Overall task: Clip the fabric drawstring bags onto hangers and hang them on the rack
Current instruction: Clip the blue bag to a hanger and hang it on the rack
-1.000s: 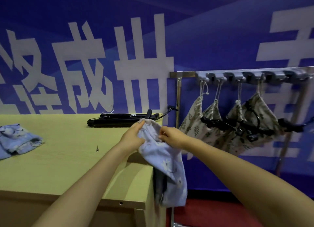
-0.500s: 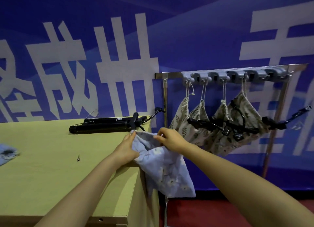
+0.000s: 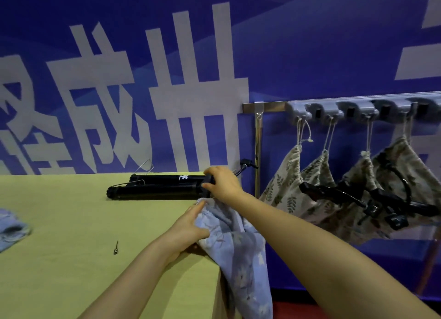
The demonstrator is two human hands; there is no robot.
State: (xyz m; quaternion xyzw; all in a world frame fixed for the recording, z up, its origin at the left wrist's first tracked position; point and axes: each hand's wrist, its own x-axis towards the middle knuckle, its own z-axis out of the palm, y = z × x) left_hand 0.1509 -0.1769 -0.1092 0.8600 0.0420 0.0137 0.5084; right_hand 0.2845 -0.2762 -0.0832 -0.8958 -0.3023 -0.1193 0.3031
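A pale blue flowered drawstring bag [image 3: 241, 252] droops over the right edge of the yellow table [image 3: 71, 235]. My left hand [image 3: 188, 230] pins its top against the table corner. My right hand [image 3: 222, 182] has reached past it and closed around the right end of the black clip hangers [image 3: 157, 188] stacked at the table's back edge. To the right, several beige leaf-print bags [image 3: 317, 182] dangle by their cords from the grey hooks of the metal rack [image 3: 338, 108]. Black hangers [image 3: 372, 199] are clipped across those bags.
More pale blue fabric [image 3: 10, 225] lies at the table's left edge. A small metal pin [image 3: 116, 247] rests on the tabletop. The rack's upright post [image 3: 258, 151] stands just past the table's right edge, in front of a blue banner wall.
My right hand let go of the blue bag and moved up and back onto the black hangers. My left hand now holds the bag alone at the table corner.
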